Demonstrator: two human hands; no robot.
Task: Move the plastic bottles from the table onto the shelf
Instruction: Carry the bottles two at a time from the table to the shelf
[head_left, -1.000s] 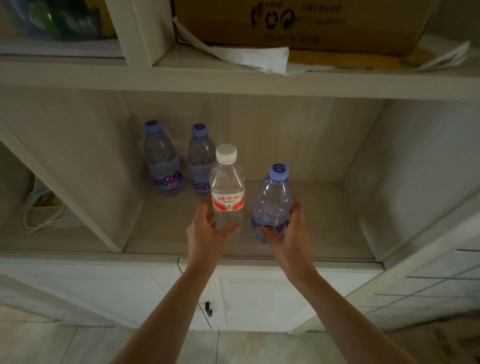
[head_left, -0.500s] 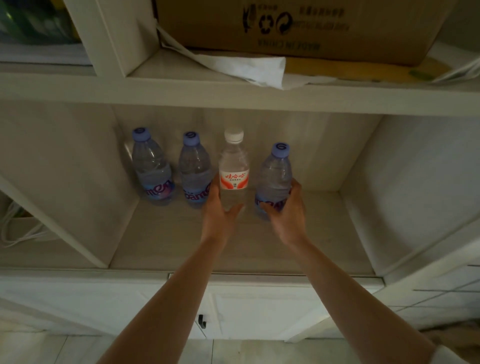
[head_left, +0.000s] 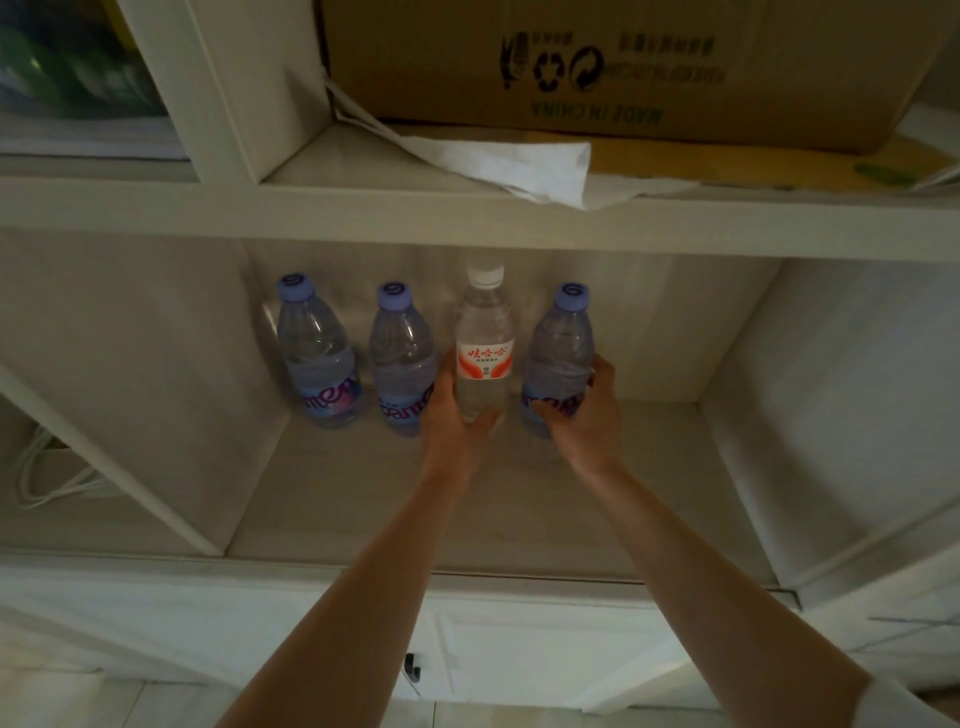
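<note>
Four plastic bottles in a row at the back of the shelf (head_left: 363, 499) compartment, all upright. Left hand (head_left: 451, 415) wrapped round the lower body of the white-capped bottle (head_left: 484, 343) with the red-and-white label – thumb curled across the front near the base, fingers hidden behind on the left side, so a close, narrow grip, holding. Right hand (head_left: 587, 410) wrapped round the lower part of the rightmost purple-capped bottle (head_left: 561, 353) – thumb across the purple label in front, fingertips showing at the bottle's right edge; likewise holding, no gap visible between palm and plastic. Cannot tell whether either bottle's base sits on the shelf board or hangs just above it; bases hidden by the hands. Two more purple-capped bottles to the left: the second bottle (head_left: 402, 358) just beside the left hand, possibly touching its knuckles, and the leftmost bottle (head_left: 317, 353) near the compartment's left wall. Small gaps between neighbouring bottles. Above, on the upper shelf, a cardboard box (head_left: 623, 67) with crumpled white paper (head_left: 509, 161) sticking out beneath it. White cable (head_left: 47, 483) in the compartment to the left. Cabinet door (head_left: 519, 649) below the shelf.
</note>
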